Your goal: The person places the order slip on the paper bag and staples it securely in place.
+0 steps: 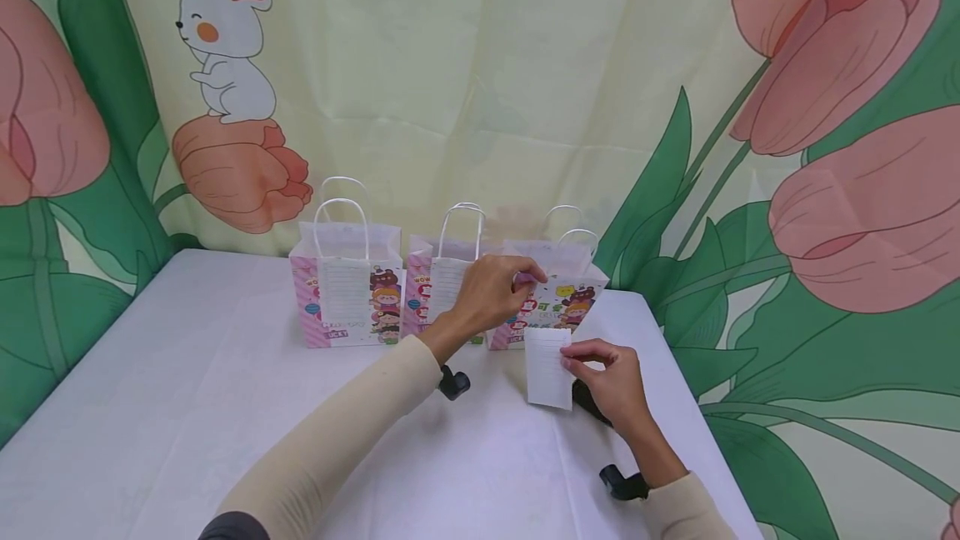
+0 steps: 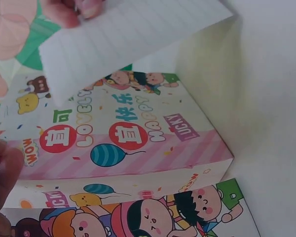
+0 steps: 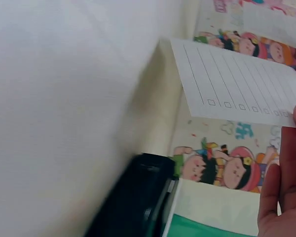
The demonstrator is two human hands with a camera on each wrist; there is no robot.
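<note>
My right hand (image 1: 611, 373) pinches a white lined paper slip (image 1: 548, 369) by its edge, between thumb and fingers. The slip hangs in front of the right-hand paper bag (image 1: 592, 282), a white and pink bag with cartoon children and white handles. Small printed boxes run along one side of the slip (image 3: 237, 86) in the right wrist view. At that bag's upper left corner, my left hand (image 1: 487, 290) grips its top edge with curled fingers. A black stapler (image 3: 133, 197) lies close by the bag, partly hidden behind my right hand in the head view.
Two similar bags stand to the left: the left one (image 1: 307, 298) and the middle one (image 1: 415, 298). Lined slips (image 1: 345, 294) cover part of their fronts. A white cloth (image 1: 187, 407) covers the table, and a tulip-print curtain (image 1: 480, 90) hangs behind it.
</note>
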